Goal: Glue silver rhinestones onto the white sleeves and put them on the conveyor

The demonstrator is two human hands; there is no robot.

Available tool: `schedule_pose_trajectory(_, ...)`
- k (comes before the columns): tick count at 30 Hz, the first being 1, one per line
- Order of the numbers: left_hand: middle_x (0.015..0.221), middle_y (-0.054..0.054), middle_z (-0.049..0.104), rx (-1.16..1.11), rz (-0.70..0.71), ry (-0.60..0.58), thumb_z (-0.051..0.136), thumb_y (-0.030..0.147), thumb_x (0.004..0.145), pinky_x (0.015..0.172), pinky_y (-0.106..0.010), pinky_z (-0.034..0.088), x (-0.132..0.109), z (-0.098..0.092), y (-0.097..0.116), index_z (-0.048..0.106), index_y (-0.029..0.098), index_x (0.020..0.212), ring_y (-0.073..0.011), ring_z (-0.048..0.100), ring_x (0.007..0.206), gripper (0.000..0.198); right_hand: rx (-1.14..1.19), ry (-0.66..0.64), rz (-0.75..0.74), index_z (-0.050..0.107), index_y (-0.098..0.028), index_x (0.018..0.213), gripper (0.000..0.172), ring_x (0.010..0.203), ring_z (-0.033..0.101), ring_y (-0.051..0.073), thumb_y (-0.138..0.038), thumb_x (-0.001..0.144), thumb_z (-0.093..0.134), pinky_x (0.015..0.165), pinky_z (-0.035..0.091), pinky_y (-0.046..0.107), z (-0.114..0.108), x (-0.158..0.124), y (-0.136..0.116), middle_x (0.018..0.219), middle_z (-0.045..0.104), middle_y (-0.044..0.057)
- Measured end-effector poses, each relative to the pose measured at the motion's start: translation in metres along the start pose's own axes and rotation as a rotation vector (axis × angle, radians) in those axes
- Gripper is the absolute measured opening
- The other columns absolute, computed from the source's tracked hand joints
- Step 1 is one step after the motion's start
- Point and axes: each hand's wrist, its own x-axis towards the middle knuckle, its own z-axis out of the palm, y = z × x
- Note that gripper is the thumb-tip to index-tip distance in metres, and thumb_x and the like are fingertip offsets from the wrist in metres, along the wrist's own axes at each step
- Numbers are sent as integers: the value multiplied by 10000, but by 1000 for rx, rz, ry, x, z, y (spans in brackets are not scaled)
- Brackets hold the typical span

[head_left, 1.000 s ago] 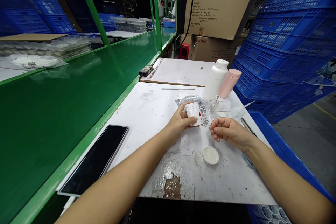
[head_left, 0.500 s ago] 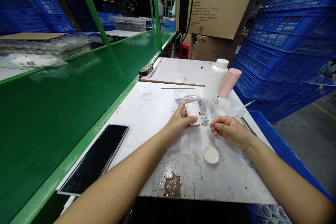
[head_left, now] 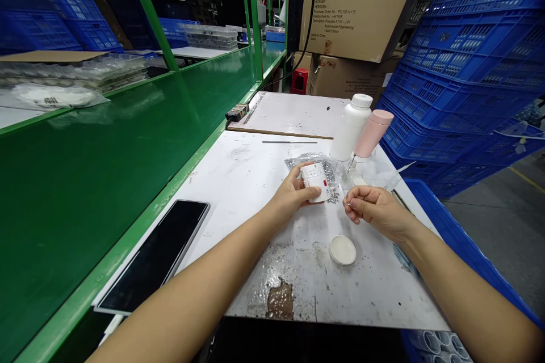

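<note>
My left hand (head_left: pixel 293 191) is wrapped round a small white plastic part (head_left: pixel 315 181) with a red mark and tiny dark spots, holding it above the table. Just behind it lies a clear plastic bag (head_left: pixel 304 160) of small silvery pieces, with some loose metal bits (head_left: pixel 333 197) spilled beside it. To the right, my right hand (head_left: pixel 370 209) has its thumb and fingers pinched together; whatever sits between the tips is too small to make out. Below the hands, a round white lid (head_left: pixel 342 250) rests on the table. A clear shallow tray (head_left: pixel 374 174) stands behind my right hand.
A white bottle (head_left: pixel 351 127) and a pink bottle (head_left: pixel 373 134) stand at the back right. A thin metal rod (head_left: pixel 289 142) lies farther back. On the left are a phone (head_left: pixel 155 255) and a green conveyor (head_left: pixel 128 153); blue crates (head_left: pixel 464 68) rise on the right.
The white part in my left hand has turned slightly, showing more of its spotted face. My right hand stays pinched and has shifted very slightly to the right.
</note>
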Motion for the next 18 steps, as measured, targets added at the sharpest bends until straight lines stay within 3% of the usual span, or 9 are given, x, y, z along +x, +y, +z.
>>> schedule_pose_trajectory(12, 998, -82, 645, 25, 8, 1, 766, 208, 682, 815, -390, 522, 0, 0, 1, 412, 214, 1328, -201, 627, 871, 737, -366, 19, -114, 611, -173, 778, 245, 712, 572, 142, -401, 835, 680, 674, 467, 296, 6, -10, -9, 793, 633, 46)
schedule_pose_trajectory(18, 969, -77, 646, 32, 10, 2, 765, 188, 666, 818, -418, 530, 1, -1, 1, 416, 218, 1319, -204, 634, 856, 741, -706, 3, -261, 580, -197, 786, 152, 916, 555, 180, -268, 916, 547, 816, 433, 333, 15, -36, 6, 928, 585, 50)
